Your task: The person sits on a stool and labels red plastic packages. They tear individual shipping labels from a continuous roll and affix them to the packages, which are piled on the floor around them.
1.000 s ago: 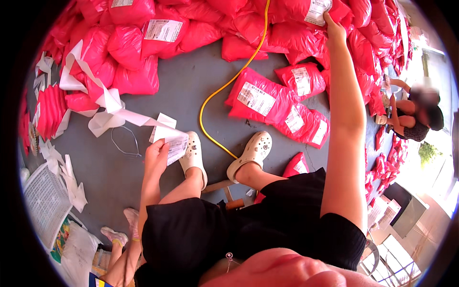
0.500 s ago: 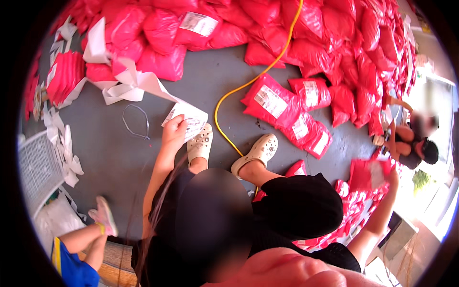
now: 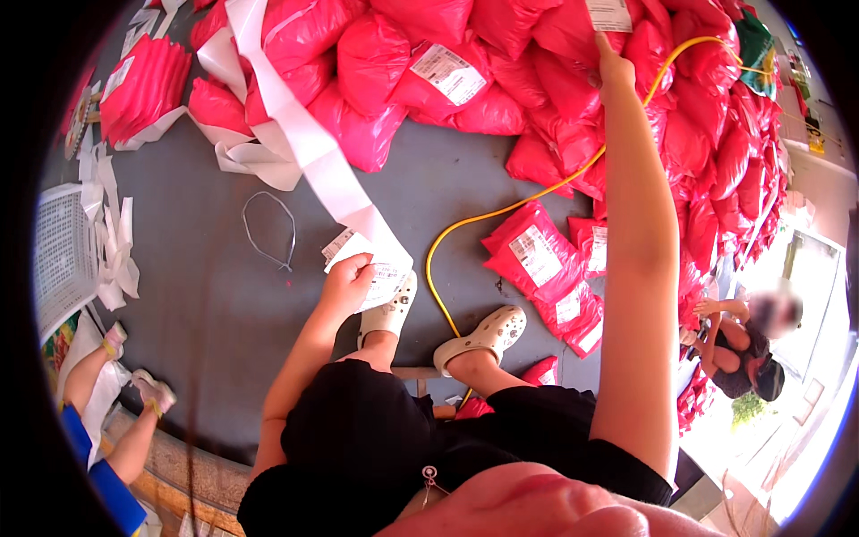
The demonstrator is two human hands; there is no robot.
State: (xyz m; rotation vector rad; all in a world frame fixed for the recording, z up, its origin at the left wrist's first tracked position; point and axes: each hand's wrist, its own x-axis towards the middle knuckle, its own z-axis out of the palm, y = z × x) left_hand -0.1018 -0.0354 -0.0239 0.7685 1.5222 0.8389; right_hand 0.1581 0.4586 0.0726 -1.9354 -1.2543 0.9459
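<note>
Low at the left, my left hand (image 3: 347,285) is closed on a strip of white printed labels (image 3: 386,279). The strip (image 3: 333,179) runs from there up to the far-left heap. My right arm stretches far forward, and my right hand (image 3: 616,70) is at a pink plastic parcel (image 3: 573,31) with a white label (image 3: 610,14), on the far pile. One digit lies against the parcel by its label; the other fingers are mostly hidden, and the hand appears closed on its edge. Several labelled pink parcels (image 3: 533,251) lie on the floor right of my feet.
A yellow hose (image 3: 435,242) winds over the grey floor beside my clogs (image 3: 483,340). A tied cord loop (image 3: 291,242) lies left. A white crate (image 3: 64,255) and paper scraps (image 3: 112,233) are at the left edge. Other people sit at far right (image 3: 761,358) and lower left (image 3: 130,438).
My right hand has swung from the lower right, where it had a pink parcel, up to the far pile. My left hand keeps the labels, and the strip now hangs straighter.
</note>
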